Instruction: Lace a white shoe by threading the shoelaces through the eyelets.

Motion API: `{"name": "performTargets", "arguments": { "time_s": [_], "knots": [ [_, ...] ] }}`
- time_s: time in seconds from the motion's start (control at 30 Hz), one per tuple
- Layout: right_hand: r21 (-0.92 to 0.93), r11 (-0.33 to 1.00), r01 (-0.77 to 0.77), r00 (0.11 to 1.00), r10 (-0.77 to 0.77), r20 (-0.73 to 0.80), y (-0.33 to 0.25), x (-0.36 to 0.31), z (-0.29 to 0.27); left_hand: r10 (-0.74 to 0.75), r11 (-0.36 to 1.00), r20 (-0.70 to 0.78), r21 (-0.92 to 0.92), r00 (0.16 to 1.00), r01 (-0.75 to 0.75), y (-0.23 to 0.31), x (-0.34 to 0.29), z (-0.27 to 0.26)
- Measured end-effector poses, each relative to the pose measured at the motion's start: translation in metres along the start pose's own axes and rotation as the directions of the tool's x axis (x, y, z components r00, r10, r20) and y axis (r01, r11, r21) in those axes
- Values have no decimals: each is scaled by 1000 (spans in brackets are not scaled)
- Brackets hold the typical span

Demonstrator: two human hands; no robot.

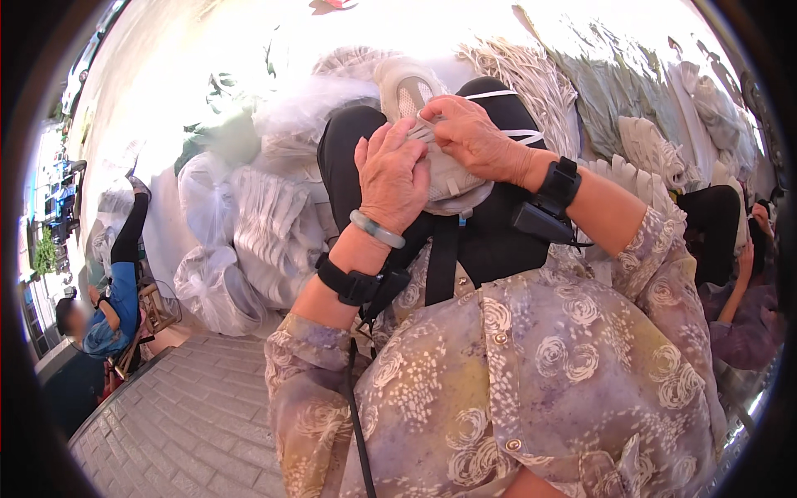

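A pale beige shoe with a mesh part lies across my lap, on black-trousered legs. My left hand, with a bracelet at the wrist, is closed at the shoe's lacing area, thumb and fingers pinching its edge. From the other side my right hand is closed too, its thumb and forefinger pinched at the same place on what looks like the lace. A white shoelace trails past my right hand over my knee. The fingertips hide exactly where the lace meets the shoe.
Plastic-wrapped bundles and stacked pale pieces lie to the left. Beyond my right knee is a heap of pale laces. One person sits far left; another sits at right. Grey paving lies lower left.
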State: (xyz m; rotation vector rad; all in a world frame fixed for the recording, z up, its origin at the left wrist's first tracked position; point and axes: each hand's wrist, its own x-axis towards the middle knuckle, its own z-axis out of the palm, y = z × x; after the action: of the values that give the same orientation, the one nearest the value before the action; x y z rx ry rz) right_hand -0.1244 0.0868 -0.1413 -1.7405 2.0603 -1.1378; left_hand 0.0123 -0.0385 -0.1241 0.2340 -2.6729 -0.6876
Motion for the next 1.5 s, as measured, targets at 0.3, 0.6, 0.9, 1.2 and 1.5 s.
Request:
{"name": "performTargets", "arguments": {
  "time_s": [0.3, 0.6, 0.9, 1.2, 1.5],
  "knots": [
    [-382, 922, -58, 997, 72, 21, -13, -18, -11, -49, 999, 81, -14, 996, 50, -1, 3, -1],
    [13, 970, -244, 956, 243, -162, -11, -10, 17, -88, 994, 104, -53, 991, 94, -5, -1, 0],
    [28, 942, -336, 936, 337, -99, -11, -14, 17, -81, 993, 109, -72, 991, 89, -7, -1, 4],
    [104, 924, -369, 920, 379, -102, -11, -16, 21, -51, 998, 21, -47, 998, 52, -5, -2, 4],
    [64, 907, -416, 904, 420, -75, -14, -6, 20, -22, 1000, 63, 4, 998, 22, -8, 1, 6]
  ]
}}
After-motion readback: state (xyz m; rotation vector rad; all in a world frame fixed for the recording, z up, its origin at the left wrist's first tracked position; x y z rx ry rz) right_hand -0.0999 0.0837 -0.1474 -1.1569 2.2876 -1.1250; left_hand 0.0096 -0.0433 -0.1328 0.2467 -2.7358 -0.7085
